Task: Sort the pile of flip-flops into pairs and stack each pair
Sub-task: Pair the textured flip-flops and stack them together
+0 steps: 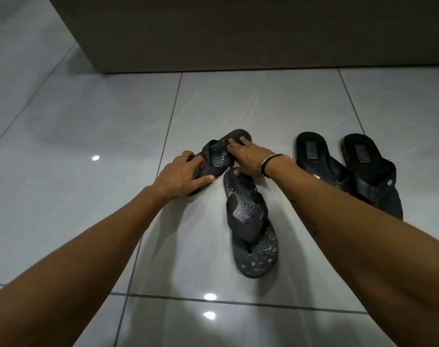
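Two dark patterned flip-flops lie on the glossy tiled floor. The far patterned flip-flop [219, 156] sits angled, and both hands are on it: my left hand [182, 175] grips its near end, my right hand [243, 159] holds its far end, thumb touching the heel of the second one. The near patterned flip-flop [251, 226] lies lengthwise toward me, free of any grip. To the right, a pair of plain black flip-flops [348, 171] rests side by side, partly hidden behind my right forearm.
A dark cabinet or wall base [238, 33] runs across the back. Light grey floor tiles [75, 121] with ceiling-light reflections spread to the left and in front.
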Demonstrator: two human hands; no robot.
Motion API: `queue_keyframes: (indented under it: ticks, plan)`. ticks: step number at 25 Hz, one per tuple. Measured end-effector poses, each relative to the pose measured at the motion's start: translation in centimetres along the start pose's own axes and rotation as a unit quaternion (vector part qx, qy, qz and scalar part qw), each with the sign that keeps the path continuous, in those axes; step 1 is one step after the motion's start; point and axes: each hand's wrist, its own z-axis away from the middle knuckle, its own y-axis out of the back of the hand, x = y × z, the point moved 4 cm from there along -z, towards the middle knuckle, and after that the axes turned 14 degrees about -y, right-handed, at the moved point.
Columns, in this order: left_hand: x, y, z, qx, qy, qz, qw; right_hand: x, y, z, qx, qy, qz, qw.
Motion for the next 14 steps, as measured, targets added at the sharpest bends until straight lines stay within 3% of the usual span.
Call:
queue_keyframes:
  ticks: [2, 4, 7, 9, 11, 14]
  plan:
    - [0.1, 0.2, 0.1, -0.008, 0.015, -0.012, 1.0, -0.3, -0.7, 0.9, 0.032, -0.003, -0.023, 0.999]
    - [0.2, 0.8, 0.0, -0.018, 0.033, -0.015, 0.999, 0.0, -1.7, 3.3, 0.112, -0.002, -0.029, 0.993]
    - [-0.3, 1.5, 0.2, -0.039, 0.085, -0.02, 0.995, 0.9, -2.3, 8.1, 0.206, 0.04, -0.119, 0.971]
    - [-0.9, 1.5, 0.4, -0.026, 0.11, -0.021, 0.993, 2.3, -2.2, 10.4, 0.153, 0.088, -0.142, 0.974]
    - [-1.0, 1.7, 0.5, -0.009, 0.11, -0.025, 0.994, 3.7, -2.9, 12.1, 0.013, 0.087, -0.097, 0.991]
    - [-0.1, 2.1, -0.3, -0.042, 0.017, -0.023, 0.999, 4.5, -3.9, 13.1, -0.148, 0.056, -0.013, 0.987]
